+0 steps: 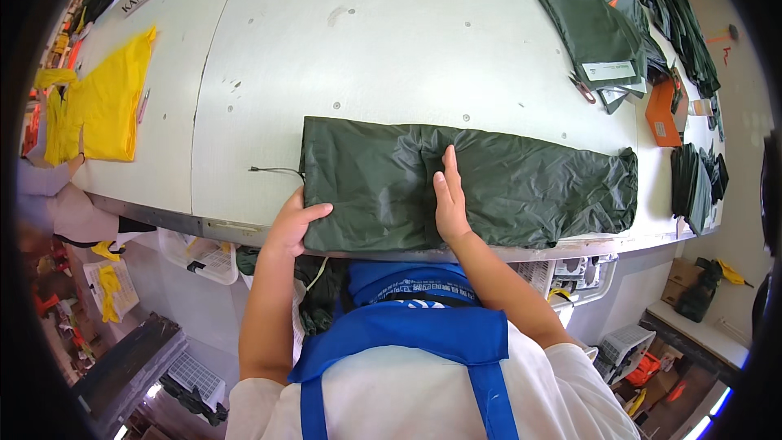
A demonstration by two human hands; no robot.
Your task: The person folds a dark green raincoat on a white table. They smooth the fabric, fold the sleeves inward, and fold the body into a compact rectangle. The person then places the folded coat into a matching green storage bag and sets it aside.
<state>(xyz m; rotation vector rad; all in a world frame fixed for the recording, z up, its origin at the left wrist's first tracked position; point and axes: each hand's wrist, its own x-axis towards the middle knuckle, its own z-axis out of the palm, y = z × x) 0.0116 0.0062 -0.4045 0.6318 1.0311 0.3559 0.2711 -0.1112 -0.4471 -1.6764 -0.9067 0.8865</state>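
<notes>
A dark green folded rain garment (366, 187) of thin, shiny fabric lies lengthwise along the near edge of the table. A thin dark cord (277, 169) sticks out from its left end. At that end, my left hand (293, 222) holds the near left edge, thumb on top and the other fingers out of sight beside or under the fabric. My right hand (452, 202) rests edge-down on the middle of the garment, its fingers stretched toward the far side, along a crease. Creases gather toward the garment's narrower right end.
Folded dark green garments (586, 33) lie in a pile at the far right, by small red-handled snips (583, 90) and an orange box (666, 112). At the left, another person's hand (76, 163) touches a yellow garment (110, 106). White baskets (199, 257) hang below the table edge.
</notes>
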